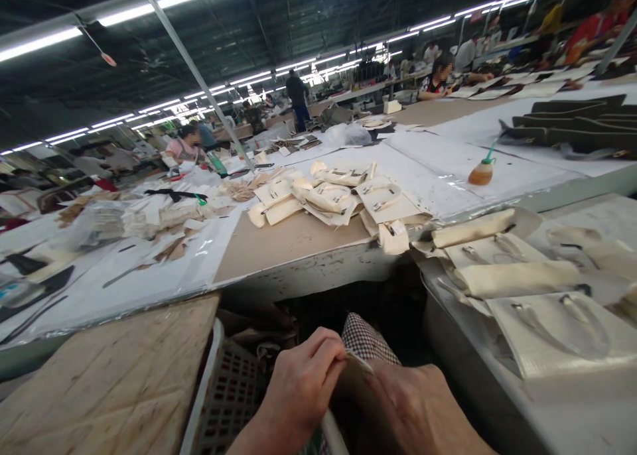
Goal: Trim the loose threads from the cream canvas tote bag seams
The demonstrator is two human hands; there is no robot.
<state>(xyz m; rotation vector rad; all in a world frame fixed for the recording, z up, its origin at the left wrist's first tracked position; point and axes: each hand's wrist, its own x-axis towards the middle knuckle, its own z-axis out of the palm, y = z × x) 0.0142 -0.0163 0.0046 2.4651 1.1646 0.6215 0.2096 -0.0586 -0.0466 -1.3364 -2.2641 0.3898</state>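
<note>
- Pinching is shown at the lower edge of the view. The left hand [303,382] is closed, with thumb and curled fingers clamped on the upper edge of a beige piece [356,370].
- The piece is held low, below the bench fronts and just over a checked fabric [365,339].
- The right hand [421,408] is laid against the far side of the piece, its back turned to the camera. Its fingers are hidden, so whether it grips or merely supports cannot be told.
- The hold is judged to fix the edge with one hand while the body of the piece is steadied by the other, close in where both hands meet.
- Cream bags [517,279] are stacked on the right-hand bench [577,415], near the right hand and probably kept there for easy reach. Four are counted with certainty; others beyond are blurred.
- A heap of cream pieces [338,199] is spread on the bench ahead [288,239]. Roughly a dozen are seen, overlapped too far for an exact count.
- One amber bottle [482,171] is stood upright, well apart from both heaps, judged so that its contents are kept off the cloth.
- One slotted crate [229,395] is seen beside the left hand, and one plywood board [109,375] beyond it.
- Totals nearest the body: two hands, one held piece.
</note>
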